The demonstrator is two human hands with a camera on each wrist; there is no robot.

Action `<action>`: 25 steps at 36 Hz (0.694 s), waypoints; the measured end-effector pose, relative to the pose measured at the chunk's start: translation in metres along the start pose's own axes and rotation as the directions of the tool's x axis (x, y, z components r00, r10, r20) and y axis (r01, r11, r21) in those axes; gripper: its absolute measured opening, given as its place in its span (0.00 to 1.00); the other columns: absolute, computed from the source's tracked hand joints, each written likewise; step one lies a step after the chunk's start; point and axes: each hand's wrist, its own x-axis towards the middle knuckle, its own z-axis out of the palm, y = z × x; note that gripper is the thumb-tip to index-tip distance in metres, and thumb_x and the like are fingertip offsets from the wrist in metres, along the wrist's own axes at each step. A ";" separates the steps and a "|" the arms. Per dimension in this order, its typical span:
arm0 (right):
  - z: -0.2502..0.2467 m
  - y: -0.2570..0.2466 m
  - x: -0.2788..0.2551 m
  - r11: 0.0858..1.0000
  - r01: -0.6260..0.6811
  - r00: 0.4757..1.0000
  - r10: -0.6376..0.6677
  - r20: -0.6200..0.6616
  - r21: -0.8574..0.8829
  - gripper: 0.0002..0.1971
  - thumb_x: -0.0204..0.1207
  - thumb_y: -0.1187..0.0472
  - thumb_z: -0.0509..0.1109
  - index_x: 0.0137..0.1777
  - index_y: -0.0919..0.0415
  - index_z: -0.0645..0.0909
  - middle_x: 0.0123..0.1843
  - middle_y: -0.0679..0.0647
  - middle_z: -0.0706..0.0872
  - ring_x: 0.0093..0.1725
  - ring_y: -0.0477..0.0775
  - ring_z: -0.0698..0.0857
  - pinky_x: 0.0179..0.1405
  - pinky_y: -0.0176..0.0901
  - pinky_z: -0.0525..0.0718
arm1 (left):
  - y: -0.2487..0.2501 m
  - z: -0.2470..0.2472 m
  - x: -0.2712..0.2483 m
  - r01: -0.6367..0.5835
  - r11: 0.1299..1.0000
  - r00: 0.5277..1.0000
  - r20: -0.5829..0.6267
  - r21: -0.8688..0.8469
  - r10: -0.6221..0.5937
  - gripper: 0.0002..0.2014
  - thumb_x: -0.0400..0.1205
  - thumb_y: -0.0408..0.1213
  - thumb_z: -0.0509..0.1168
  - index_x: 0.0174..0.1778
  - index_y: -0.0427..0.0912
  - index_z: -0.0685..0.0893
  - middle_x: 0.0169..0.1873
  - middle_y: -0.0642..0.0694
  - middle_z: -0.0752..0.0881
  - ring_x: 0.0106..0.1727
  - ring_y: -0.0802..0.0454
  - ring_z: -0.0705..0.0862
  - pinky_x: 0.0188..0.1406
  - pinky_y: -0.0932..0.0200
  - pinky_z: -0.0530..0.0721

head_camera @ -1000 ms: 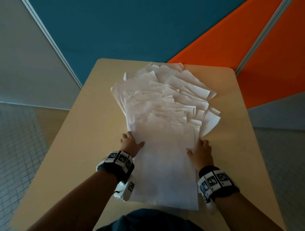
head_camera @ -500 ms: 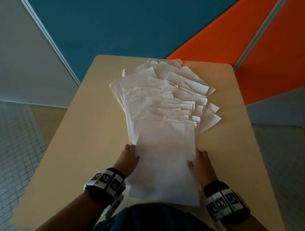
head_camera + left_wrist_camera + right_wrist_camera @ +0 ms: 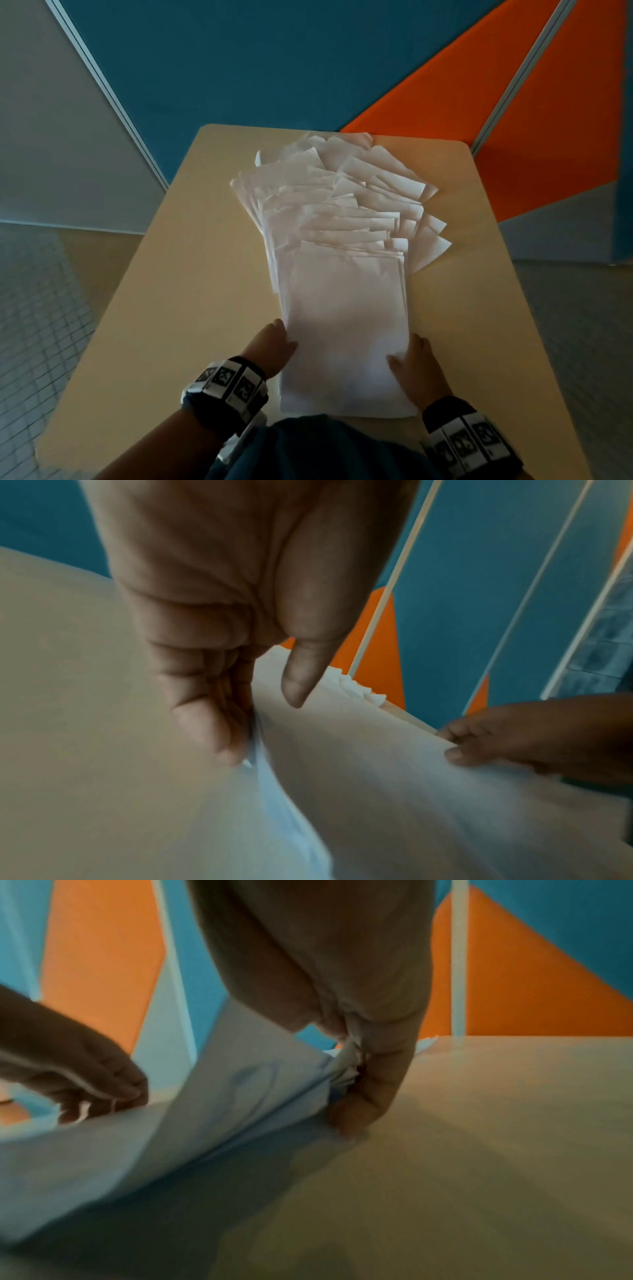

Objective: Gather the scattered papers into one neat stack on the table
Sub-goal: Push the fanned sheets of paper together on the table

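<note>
The fanned white papers (image 3: 342,246) lie on the beige table (image 3: 164,308), gripped at their near side edges by left hand (image 3: 270,349) and right hand (image 3: 416,370), fingers curled under in the blurred wrist views, hands nearer the person than before.

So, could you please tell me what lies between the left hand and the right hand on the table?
Only the near end of the paper pile lies between the left hand and the right hand, as the head view shows.
</note>
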 end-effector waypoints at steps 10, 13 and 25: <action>-0.013 -0.017 0.036 0.995 -0.079 0.988 0.086 -0.129 0.056 0.24 0.76 0.54 0.67 0.66 0.70 0.70 0.68 0.70 0.69 0.67 0.69 0.70 0.66 0.56 0.71 | -0.002 -0.021 0.036 0.016 0.969 0.985 -0.161 -0.248 -0.057 0.29 0.79 0.35 0.64 0.70 0.24 0.62 0.68 0.28 0.68 0.71 0.33 0.67 0.71 0.48 0.68; -0.004 -0.039 0.043 0.998 -0.048 0.989 0.054 -0.140 0.048 0.27 0.77 0.54 0.66 0.70 0.69 0.66 0.70 0.68 0.68 0.69 0.68 0.69 0.67 0.54 0.70 | 0.005 -0.021 0.048 -0.002 0.959 0.988 -0.151 -0.283 -0.043 0.29 0.78 0.36 0.65 0.70 0.25 0.62 0.69 0.28 0.69 0.72 0.33 0.66 0.72 0.49 0.67; -0.015 -0.031 0.079 0.975 -0.134 0.958 0.174 -0.227 0.178 0.24 0.76 0.57 0.66 0.68 0.71 0.68 0.69 0.71 0.68 0.68 0.70 0.69 0.67 0.57 0.71 | -0.009 -0.041 0.092 -0.011 0.957 0.958 -0.279 -0.291 -0.074 0.37 0.76 0.41 0.68 0.73 0.25 0.58 0.71 0.30 0.63 0.75 0.33 0.60 0.77 0.46 0.59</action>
